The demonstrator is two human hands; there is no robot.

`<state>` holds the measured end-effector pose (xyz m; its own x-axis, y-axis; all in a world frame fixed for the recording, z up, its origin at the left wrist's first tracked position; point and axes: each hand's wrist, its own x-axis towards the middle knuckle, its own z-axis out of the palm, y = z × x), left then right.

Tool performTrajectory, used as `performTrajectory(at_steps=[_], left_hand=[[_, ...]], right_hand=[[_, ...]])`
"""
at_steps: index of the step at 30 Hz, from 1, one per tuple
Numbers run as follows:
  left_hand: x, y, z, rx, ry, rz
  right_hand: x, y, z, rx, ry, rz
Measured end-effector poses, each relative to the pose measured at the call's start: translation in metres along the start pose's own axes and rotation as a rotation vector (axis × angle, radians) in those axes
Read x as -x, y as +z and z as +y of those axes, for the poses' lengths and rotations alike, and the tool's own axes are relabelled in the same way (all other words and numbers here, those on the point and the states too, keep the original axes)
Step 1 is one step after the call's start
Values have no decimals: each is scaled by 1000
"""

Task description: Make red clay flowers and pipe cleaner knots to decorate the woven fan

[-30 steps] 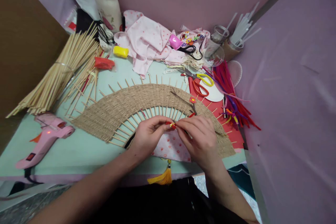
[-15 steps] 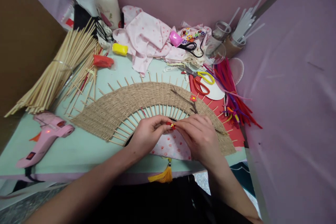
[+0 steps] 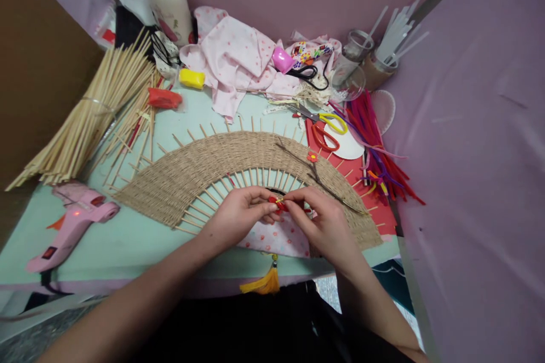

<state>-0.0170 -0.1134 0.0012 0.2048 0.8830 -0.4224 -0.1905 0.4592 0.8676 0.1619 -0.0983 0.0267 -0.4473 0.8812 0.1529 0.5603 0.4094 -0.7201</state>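
Note:
Low over the fan, my left hand (image 3: 236, 212) pinches a small red flower with a yellow centre (image 3: 279, 202) between thumb and fingers. From the other side, the thumb and forefinger of my right hand (image 3: 326, 221) close on the flower's yellow middle. A bit more red shows under my right fingers, too covered to make out. Beneath both hands lies a woven fan (image 3: 200, 161) with thin sticks poking out. On its right half rest a brown twig (image 3: 336, 193) and another red flower (image 3: 312, 157). Dotted pink cloth (image 3: 276, 238) covers the fan's base, and a yellow tassel (image 3: 266, 282) hangs below.
A pink glue gun (image 3: 70, 227) lies at the left, near bundled sticks (image 3: 89, 113). Scissors (image 3: 319, 119), pipe cleaners (image 3: 361, 125) and red card (image 3: 385, 215) are at the right. Crumpled cloth (image 3: 238, 51), a bottle (image 3: 166, 5) and cups (image 3: 357, 45) line the back.
My right hand's fingers have lifted and drawn into a pinch on the flower's centre, uncovering more of the twig. My left hand keeps its hold.

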Motion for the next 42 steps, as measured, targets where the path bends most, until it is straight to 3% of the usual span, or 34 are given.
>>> performTrajectory(at_steps=[7,12,16,21,29,42], left_hand=[[-1,3,2,93,-68,26],[-1,3,-1,13,22,29],[-1,0,2,-93,71,-48],[-4,-4,11,-115,-13,-178],[-7,-8,14,-155,-9,-214],[-7,-7,17,-154,-29,-231]], right_hand=[[0,1,-2,6,-94,79],[-2,-5,2,-64,-28,109],[-10,-16,1,-5,-52,-29],[-21,-25,-4,-60,-93,-244],[-20,-22,3,-92,-196,-242],[-18,-18,1,-112,-197,-232]])
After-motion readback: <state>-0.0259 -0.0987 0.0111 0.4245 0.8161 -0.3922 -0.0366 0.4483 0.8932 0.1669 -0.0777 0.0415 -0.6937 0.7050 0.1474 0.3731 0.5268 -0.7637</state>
